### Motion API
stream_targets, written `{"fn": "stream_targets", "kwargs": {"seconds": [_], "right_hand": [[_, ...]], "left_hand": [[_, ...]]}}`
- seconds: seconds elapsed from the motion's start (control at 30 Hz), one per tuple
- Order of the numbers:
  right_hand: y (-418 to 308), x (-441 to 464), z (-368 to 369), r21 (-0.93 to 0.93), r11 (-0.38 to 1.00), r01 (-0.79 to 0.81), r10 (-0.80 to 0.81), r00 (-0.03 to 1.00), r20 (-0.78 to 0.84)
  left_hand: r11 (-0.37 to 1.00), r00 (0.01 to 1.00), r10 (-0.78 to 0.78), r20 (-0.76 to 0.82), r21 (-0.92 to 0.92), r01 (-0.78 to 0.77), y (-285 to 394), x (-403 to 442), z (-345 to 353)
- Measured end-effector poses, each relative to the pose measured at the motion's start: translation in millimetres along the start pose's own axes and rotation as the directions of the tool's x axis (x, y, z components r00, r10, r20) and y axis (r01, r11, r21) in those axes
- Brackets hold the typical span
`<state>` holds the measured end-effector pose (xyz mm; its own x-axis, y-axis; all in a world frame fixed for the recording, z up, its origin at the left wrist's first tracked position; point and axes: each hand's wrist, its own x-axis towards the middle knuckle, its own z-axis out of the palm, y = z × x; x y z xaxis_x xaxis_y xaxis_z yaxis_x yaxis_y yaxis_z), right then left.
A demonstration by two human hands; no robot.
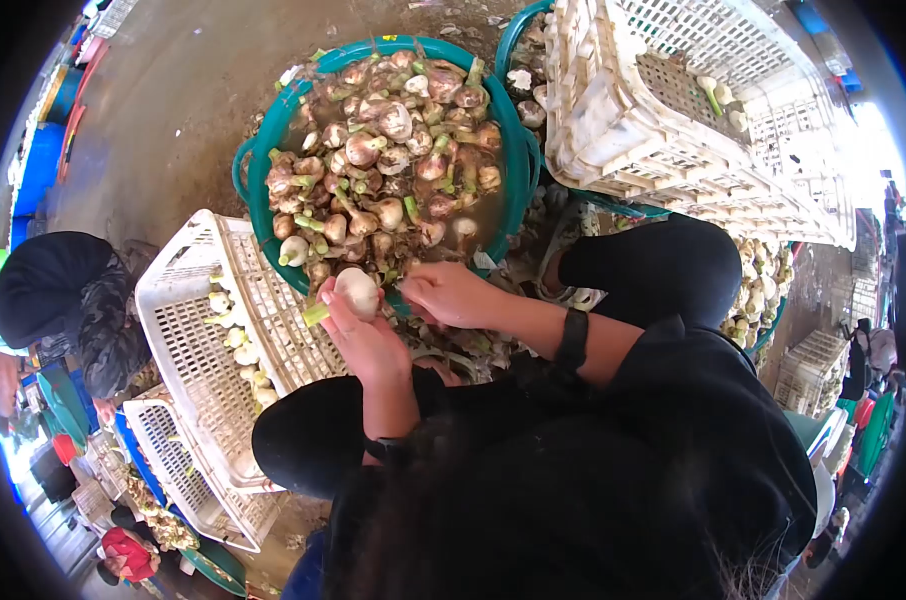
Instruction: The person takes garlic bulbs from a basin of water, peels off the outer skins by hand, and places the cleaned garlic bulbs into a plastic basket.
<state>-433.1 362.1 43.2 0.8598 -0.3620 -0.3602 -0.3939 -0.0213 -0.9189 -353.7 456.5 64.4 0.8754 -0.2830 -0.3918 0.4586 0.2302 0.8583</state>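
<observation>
In my left hand (366, 345) rests a clean white garlic bulb (357, 292) with a short green stem pointing left. The fingers curl around it from below. Just right of the bulb is my right hand (445, 293), its fingers closed; whatever they hold is too small or hidden to make out. Both hands are over the near rim of a teal tub (521, 165). Muddy water fills the tub, with many brown, unpeeled garlic bulbs (365, 149) in it, several with green stems.
A white plastic crate (178, 290) at my left holds several pale bulbs (235, 337). Another white crate (598, 110) stands at upper right with a few bulbs inside. More garlic (748, 290) lies beyond my right knee. A person in dark clothes (58, 290) works at far left.
</observation>
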Motion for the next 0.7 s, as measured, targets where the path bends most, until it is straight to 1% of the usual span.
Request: {"fn": "stream_targets", "kwargs": {"seconds": [0.03, 0.07, 0.1, 0.17, 0.2, 0.23, 0.27, 0.3, 0.33, 0.37, 0.43, 0.47, 0.5, 0.53, 0.57, 0.63, 0.67, 0.7], "right_hand": [[-19, -3, -2, 0.130, 0.990, 0.052, -0.041, 0.995, -0.086], [-28, -1, -1, 0.035, 0.998, 0.054, -0.050, 0.995, -0.089], [-25, 2, 2, 0.036, 0.998, 0.053, -0.049, 0.994, -0.096], [-12, 8, 11, -0.141, 0.956, 0.259, -0.279, 0.949, -0.146], [-4, 7, 14, -0.194, 0.951, 0.240, -0.258, 0.963, -0.076], [14, 8, 15, -0.191, 0.951, 0.243, -0.260, 0.963, -0.069], [37, 10, 15, -0.313, 0.937, 0.154, -0.143, 0.988, 0.060], [52, 13, 15, -0.441, 0.893, 0.085, -0.010, 0.985, 0.170], [56, 16, 16, -0.239, 0.971, -0.016, 0.052, 0.988, 0.146], [36, 15, 16, -0.233, 0.972, -0.011, 0.051, 0.985, 0.163], [-28, 8, 10, -0.011, 0.998, 0.067, -0.067, 0.997, -0.033], [-36, 14, 18, 0.046, 0.985, 0.167, -0.165, 0.985, -0.053], [-43, 18, 24, 0.097, 0.959, 0.267, -0.259, 0.962, -0.085], [-56, 19, 18, -0.071, 0.976, 0.205, -0.209, 0.977, -0.052], [-45, 21, 20, -0.074, 0.977, 0.198, -0.203, 0.977, -0.062], [-5, 27, 29, -0.308, 0.883, 0.355, -0.366, 0.930, 0.021], [16, 26, 16, -0.565, 0.793, 0.230, -0.161, 0.972, 0.169], [36, 26, -5, -0.779, 0.607, 0.155, 0.074, 0.965, 0.250]], "left_hand": [[1.000, 1.000, -0.008, 0.000, 0.004, 0.008, -4, -1, -1], [0.992, 0.997, 0.073, 0.026, 0.097, -0.075, -10, 0, -2], [0.969, 0.986, 0.154, 0.062, 0.185, -0.163, -14, 1, -1], [0.968, 0.986, 0.162, 0.038, 0.190, -0.166, -8, 1, 2], [0.989, 0.993, 0.119, -0.015, 0.089, -0.118, 1, -1, 5], [0.997, 0.995, 0.072, -0.067, -0.016, -0.073, 9, -3, 7], [0.978, 0.993, 0.100, -0.066, -0.175, -0.110, 18, -3, 3], [0.965, 0.987, 0.128, -0.100, -0.218, -0.147, 23, 7, -13], [0.969, 0.970, 0.197, -0.140, -0.126, -0.215, 33, 12, -13], [0.962, 0.948, 0.264, -0.176, -0.022, -0.272, 42, 12, -14], [0.982, 0.956, 0.190, -0.222, 0.050, -0.184, 36, 10, -6], [0.976, 0.966, 0.216, -0.140, 0.043, -0.212, 27, 7, -4], [0.957, 0.959, 0.278, -0.054, 0.099, -0.272, 13, 10, -9], [0.959, 0.955, 0.277, -0.109, 0.097, -0.267, 14, 9, -5], [0.961, 0.948, 0.273, -0.165, 0.096, -0.260, 16, 8, -1], [0.980, 0.973, 0.186, -0.138, -0.044, -0.194, 30, 11, -16], [0.852, 0.953, 0.248, -0.174, -0.430, -0.300, 52, 25, -46], [0.783, 0.947, 0.292, -0.137, -0.534, -0.319, 75, 28, -56]]}}
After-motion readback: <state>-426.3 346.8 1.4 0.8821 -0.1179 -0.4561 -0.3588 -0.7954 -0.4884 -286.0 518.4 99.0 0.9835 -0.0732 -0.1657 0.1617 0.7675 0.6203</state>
